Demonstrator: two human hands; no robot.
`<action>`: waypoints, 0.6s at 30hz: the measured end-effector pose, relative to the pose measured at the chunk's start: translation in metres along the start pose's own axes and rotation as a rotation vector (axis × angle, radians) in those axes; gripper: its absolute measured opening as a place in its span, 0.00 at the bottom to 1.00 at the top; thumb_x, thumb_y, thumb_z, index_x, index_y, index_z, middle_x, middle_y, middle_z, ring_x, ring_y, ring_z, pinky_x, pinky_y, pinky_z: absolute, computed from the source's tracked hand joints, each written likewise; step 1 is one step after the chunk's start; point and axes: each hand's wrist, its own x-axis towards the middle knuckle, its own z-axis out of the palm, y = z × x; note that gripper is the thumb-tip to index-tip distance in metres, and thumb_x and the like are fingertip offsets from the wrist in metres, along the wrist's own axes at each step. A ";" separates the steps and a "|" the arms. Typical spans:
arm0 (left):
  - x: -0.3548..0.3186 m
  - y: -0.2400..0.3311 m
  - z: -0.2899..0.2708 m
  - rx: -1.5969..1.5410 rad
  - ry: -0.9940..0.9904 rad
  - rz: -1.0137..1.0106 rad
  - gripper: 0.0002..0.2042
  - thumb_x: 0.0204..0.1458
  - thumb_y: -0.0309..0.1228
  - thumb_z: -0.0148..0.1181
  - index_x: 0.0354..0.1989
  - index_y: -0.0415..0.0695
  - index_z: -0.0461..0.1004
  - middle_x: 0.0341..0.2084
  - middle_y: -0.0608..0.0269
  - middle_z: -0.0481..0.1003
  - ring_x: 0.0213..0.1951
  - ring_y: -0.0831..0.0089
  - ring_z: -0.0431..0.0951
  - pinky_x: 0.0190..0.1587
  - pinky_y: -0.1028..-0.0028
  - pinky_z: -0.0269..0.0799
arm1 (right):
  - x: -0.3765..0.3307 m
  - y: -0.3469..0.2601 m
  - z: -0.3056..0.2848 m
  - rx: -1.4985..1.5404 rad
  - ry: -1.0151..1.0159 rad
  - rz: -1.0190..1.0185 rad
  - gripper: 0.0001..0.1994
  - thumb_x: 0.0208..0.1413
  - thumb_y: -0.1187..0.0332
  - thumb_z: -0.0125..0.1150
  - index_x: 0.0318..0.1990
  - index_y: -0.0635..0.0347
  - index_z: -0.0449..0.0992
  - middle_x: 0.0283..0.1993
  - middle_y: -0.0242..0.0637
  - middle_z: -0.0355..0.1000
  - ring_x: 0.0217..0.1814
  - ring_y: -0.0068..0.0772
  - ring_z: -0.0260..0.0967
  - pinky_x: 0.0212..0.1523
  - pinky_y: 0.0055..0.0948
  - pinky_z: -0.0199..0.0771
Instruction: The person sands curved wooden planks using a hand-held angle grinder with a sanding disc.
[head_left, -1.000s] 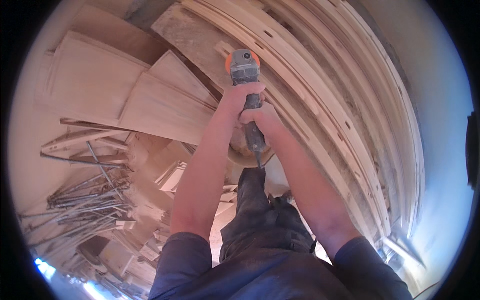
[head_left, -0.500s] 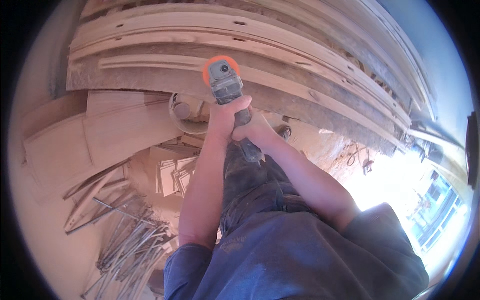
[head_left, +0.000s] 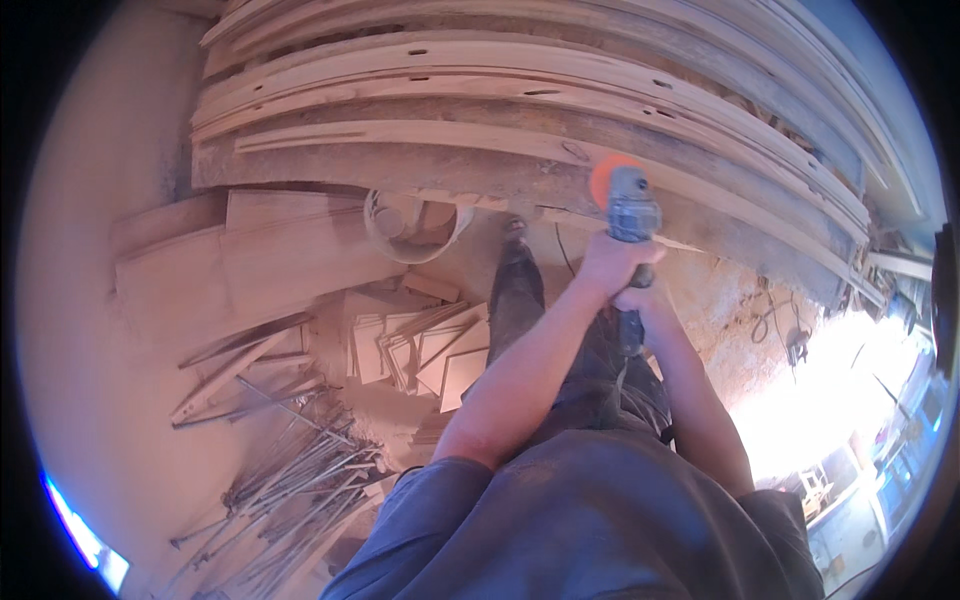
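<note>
An angle grinder (head_left: 634,218) with an orange disc (head_left: 603,180) is held out in front of me, right of the middle. My left hand (head_left: 608,264) wraps round its body just behind the head. Lower down, my right hand (head_left: 648,300) is closed round the grip. The disc lies over a long, pale wooden strip (head_left: 430,135) on the near edge of the workbench (head_left: 300,165); whether it touches the wood I cannot tell. Behind that strip lie longer wooden pieces with slots (head_left: 480,60).
Below the bench stands a round bucket (head_left: 375,228) with things in it. Large flat panels (head_left: 290,240) lean to its left. Stacked thin boards (head_left: 460,365) and a heap of metal bars (head_left: 290,490) lie on the floor at left. A cable (head_left: 797,345) hangs at right.
Both hands and the grinder have moved right along the strip. My view has shifted too, and one leg now shows between the bucket and my arms.
</note>
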 end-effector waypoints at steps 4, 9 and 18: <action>0.001 0.004 -0.016 -0.027 0.022 -0.047 0.12 0.44 0.29 0.76 0.35 0.42 0.81 0.28 0.62 0.80 0.27 0.71 0.80 0.32 0.68 0.76 | 0.005 0.001 0.016 0.002 -0.025 0.046 0.14 0.35 0.75 0.68 0.34 0.67 0.77 0.27 0.38 0.76 0.26 0.31 0.75 0.31 0.31 0.77; -0.007 0.062 -0.110 -0.191 0.138 0.005 0.11 0.47 0.30 0.74 0.36 0.41 0.80 0.27 0.62 0.79 0.27 0.70 0.80 0.33 0.69 0.77 | 0.051 -0.020 0.107 -0.256 -0.146 0.057 0.17 0.37 0.73 0.67 0.39 0.67 0.78 0.30 0.36 0.75 0.30 0.32 0.76 0.33 0.32 0.77; -0.017 0.119 -0.238 -0.354 0.173 0.068 0.11 0.51 0.32 0.70 0.35 0.38 0.80 0.31 0.59 0.80 0.33 0.70 0.81 0.40 0.69 0.77 | 0.091 -0.050 0.244 -0.327 -0.278 0.041 0.27 0.34 0.75 0.70 0.49 0.66 0.73 0.32 0.37 0.76 0.31 0.28 0.75 0.31 0.29 0.76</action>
